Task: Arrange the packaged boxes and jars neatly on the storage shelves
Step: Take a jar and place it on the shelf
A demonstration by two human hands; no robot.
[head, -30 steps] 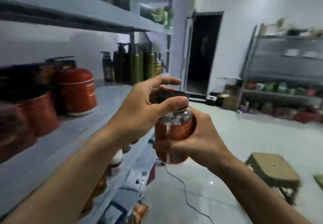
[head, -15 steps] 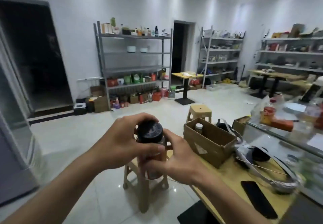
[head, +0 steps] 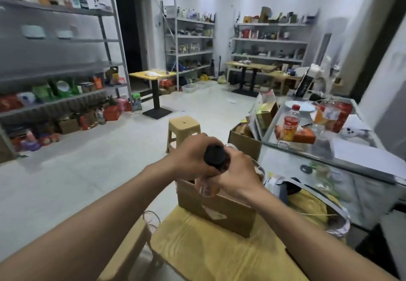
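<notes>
Both hands meet at the centre of the frame around one jar (head: 212,171). The left hand (head: 191,156) is wrapped over its black lid (head: 214,155) from the left, fingers closed round the rim; the right hand (head: 236,171) is clasped round the jar's body from the right, covering most of it. A strip of orange label and a clear lower part show between and beneath the palms. The jar is held upright in the air, just above the near edge of an open cardboard box (head: 219,210), which stands on a yellow wooden table (head: 208,250) in the lower middle of the frame.

Behind the hands, a tan plastic stool (head: 184,127) stands on the pale tiled floor. To the right, a glass counter (head: 329,149) carries a bottle with a red cap (head: 290,124) and some red packets. Grey metal shelves (head: 66,70) loaded with packets and boxes fill the left of the frame, blurred; more shelving (head: 270,39) lines the far wall at upper right.
</notes>
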